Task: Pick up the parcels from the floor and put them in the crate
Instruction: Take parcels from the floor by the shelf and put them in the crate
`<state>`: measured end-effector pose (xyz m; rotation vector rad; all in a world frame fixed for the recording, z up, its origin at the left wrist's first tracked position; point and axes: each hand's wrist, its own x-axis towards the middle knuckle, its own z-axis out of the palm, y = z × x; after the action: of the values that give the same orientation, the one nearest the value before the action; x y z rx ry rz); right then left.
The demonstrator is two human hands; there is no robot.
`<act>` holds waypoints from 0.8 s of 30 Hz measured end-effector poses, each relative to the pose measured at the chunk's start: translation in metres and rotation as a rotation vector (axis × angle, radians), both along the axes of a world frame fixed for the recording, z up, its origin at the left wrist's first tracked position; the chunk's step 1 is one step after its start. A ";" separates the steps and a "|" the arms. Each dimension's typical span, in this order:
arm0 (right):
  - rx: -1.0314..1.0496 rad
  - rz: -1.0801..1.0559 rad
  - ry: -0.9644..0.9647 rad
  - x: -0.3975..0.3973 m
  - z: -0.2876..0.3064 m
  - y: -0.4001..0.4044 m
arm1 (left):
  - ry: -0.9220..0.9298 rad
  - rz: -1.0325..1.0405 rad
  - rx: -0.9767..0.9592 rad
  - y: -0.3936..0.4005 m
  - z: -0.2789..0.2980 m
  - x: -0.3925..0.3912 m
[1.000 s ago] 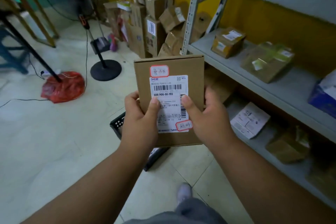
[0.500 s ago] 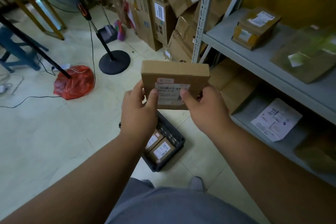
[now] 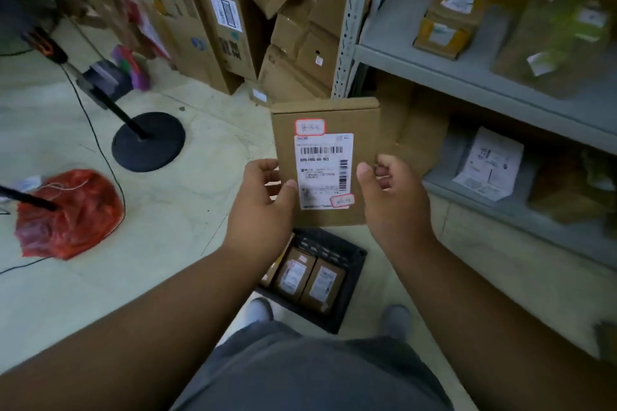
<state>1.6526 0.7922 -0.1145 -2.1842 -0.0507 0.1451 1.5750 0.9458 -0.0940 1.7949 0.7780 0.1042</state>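
flat parcel (image 3: 325,163) held upright above the black crate (image 3: 350,264), pinched at its lower edges by left hand (image 3: 263,200) and right hand (image 3: 394,197). could slip from thumb-only purchase, land edge-on across the two parcels already inside.

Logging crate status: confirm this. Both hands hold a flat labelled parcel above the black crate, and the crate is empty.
Not quite. The left hand and right hand do hold the flat labelled parcel above the black crate, but the head view shows the crate is not empty: at least two labelled parcels already lie in it.
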 end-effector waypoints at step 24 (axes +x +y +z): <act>-0.162 -0.379 0.453 -0.045 -0.438 0.036 | 0.433 -0.391 -0.205 0.029 -0.443 0.040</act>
<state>1.6081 0.8286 -0.5522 -2.2265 0.6443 0.4340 1.6149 0.9746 -0.5366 1.7570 0.6906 -0.6179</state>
